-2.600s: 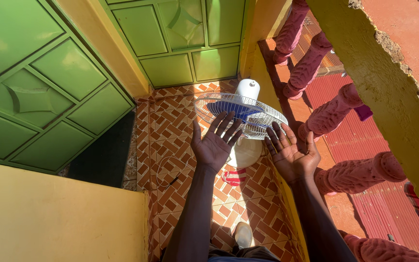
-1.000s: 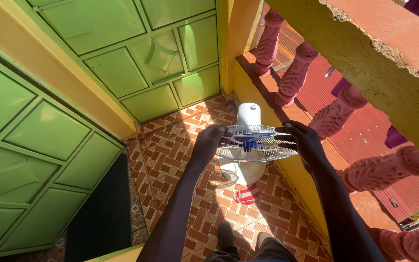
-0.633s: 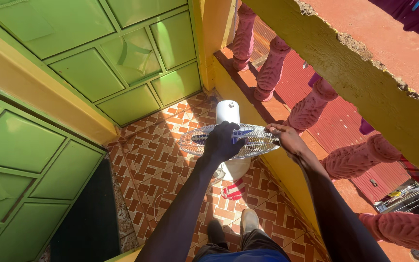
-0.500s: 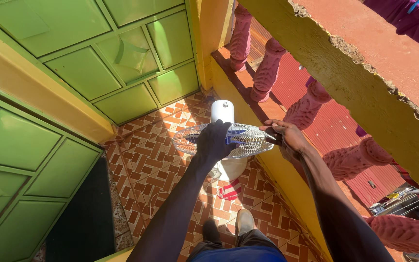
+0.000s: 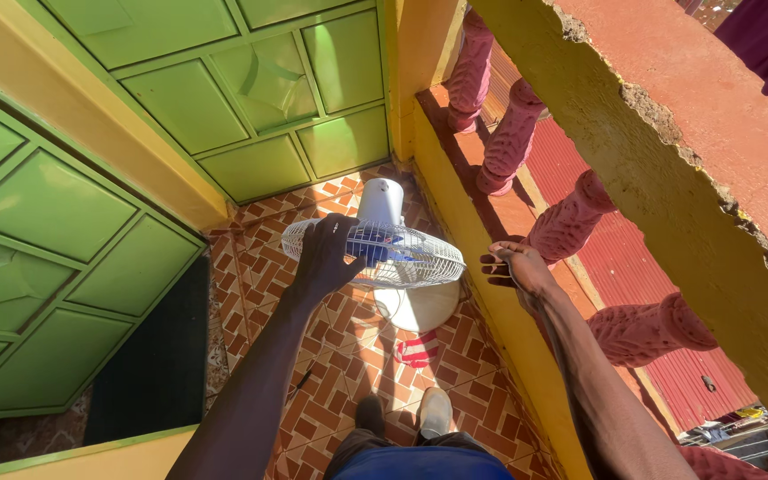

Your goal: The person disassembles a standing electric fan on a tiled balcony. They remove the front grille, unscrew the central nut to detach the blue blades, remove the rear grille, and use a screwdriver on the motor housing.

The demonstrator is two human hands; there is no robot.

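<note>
One hand only on the white wire-grille pedestal fan (image 5: 375,253): left hand (image 5: 326,258) fingers clamped on the grille's near-left rim; right hand (image 5: 516,267) off it, fingers loosely apart. Better gripping rim than thin wires.

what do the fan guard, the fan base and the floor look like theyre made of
Fan guard: thin white-coated wire, probably metal, going by its fine radial ribs. The left hand rests on it.
Fan base: smooth white moulded plastic, apparently, with a soft sheen.
Floor: glazed ceramic tile, it seems, with a red and cream brick-like pattern and grout lines.
</note>
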